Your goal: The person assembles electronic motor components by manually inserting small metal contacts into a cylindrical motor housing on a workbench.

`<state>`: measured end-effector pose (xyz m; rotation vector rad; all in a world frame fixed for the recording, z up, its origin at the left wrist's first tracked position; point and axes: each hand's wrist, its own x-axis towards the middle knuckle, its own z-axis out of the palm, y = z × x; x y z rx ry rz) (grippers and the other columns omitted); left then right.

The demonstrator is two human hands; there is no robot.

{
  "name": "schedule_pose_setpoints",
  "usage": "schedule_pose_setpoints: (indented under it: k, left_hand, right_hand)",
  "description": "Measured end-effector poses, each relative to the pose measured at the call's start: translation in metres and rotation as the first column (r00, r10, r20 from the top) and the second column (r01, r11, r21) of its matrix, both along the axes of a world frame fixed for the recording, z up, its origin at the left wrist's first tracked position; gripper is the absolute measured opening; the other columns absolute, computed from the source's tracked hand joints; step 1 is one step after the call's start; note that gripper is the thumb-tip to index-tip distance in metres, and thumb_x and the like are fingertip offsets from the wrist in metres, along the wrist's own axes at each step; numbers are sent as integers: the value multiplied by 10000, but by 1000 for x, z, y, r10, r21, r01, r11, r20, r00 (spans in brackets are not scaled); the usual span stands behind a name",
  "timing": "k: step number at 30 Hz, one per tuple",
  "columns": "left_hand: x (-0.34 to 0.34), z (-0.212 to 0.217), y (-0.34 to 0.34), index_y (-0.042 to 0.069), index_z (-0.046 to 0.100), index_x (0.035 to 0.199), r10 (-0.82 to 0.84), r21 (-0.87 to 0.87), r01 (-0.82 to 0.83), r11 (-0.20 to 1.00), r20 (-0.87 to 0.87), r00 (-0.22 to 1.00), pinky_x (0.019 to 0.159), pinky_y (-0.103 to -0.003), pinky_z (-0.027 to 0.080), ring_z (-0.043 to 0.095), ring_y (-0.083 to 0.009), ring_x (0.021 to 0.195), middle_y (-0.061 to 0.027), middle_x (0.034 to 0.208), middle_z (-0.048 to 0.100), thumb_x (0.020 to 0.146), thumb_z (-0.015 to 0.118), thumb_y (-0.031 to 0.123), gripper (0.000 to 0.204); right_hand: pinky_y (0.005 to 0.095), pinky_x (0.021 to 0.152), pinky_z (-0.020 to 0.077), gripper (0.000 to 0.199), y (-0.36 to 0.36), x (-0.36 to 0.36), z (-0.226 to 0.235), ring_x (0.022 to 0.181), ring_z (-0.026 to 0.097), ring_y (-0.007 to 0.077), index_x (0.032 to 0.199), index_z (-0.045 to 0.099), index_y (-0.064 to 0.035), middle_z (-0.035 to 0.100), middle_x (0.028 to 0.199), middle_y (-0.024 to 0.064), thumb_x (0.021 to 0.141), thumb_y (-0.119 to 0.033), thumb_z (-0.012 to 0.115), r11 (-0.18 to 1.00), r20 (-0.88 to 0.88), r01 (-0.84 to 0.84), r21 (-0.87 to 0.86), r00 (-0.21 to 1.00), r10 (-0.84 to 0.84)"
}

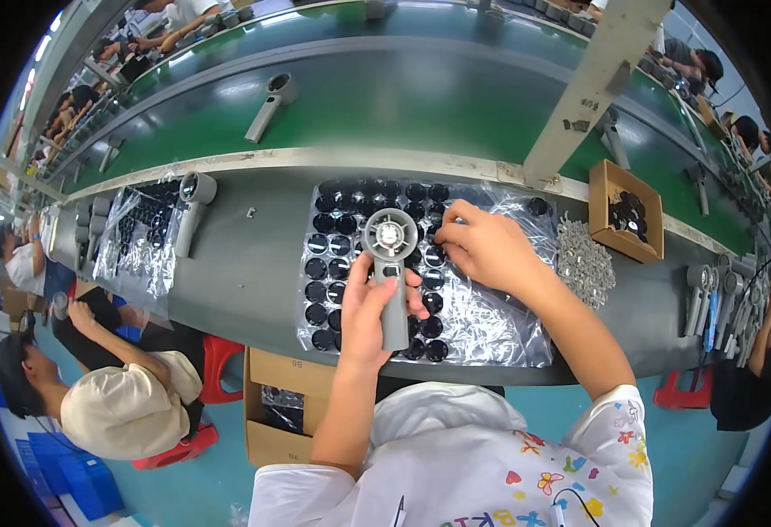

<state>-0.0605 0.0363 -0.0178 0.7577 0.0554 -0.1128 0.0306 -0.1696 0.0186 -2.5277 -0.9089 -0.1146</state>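
A grey handheld fan is upright in my left hand. Its round head faces up, showing the inner hub and blades, and my fingers wrap round the handle. Beneath it, rows of glossy black round caps lie on a clear plastic sheet on the grey worktable. To the right of the fan head, my right hand has its thumb and fingertips pinched together at the caps. What sits between those fingertips, if anything, is too small to make out.
Right of the sheet are a pile of small grey parts and a cardboard box holding black pieces. Another fan stands at left beside bagged caps. Beyond a metal rail, a green conveyor carries fans; a post rises there. Co-workers sit on both sides.
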Motion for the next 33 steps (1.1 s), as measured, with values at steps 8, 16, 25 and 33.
schedule_pose_setpoints:
  k: [8, 16, 25, 33]
  left_hand:
    - [-2, -2, 4, -4, 317, 1454, -14, 40, 13, 999, 3, 1000, 665, -399, 618, 699, -250, 764, -216, 1044, 655, 975, 551, 79, 540]
    - [-1, 5, 1, -14, 304, 1390, 11, 102, -14, 995, 30, 999, 506, -353, 622, 741, -356, 715, -278, 1225, 595, 925, 590, 74, 552]
    - [-2, 27, -27, 9, 283, 1401, 94, 181, -112, 977, 102, 990, 594, -369, 664, 716, -389, 1034, -228, 1309, 523, 884, 569, -64, 595]
    - [6, 11, -43, 21, 172, 1526, 138, 313, -161, 936, 95, 986, 647, -356, 664, 705, -346, 1059, -221, 1375, 482, 931, 517, -89, 697]
  right_hand:
    - [249, 644, 498, 93, -18, 12, 3, 787, 620, 122, 1038, 618, -23, 597, 1203, 81, 959, -58, 652, 700, -518, 314, 641, 850, 93]
    - [363, 642, 586, 167, -6, -13, -4, 680, 704, 252, 1129, 512, -50, 706, 1052, 272, 1054, -195, 478, 276, -663, 668, 691, 436, 608]
    - [319, 712, 597, 284, -3, -31, -13, 808, 700, 176, 1191, 607, 11, 686, 1025, 127, 919, 7, 686, 413, -680, 541, 733, 603, 417]
    - [302, 797, 594, 351, -6, -31, -15, 971, 700, 173, 1282, 635, 34, 704, 1109, 113, 934, 21, 678, 288, -616, 546, 787, 726, 307]
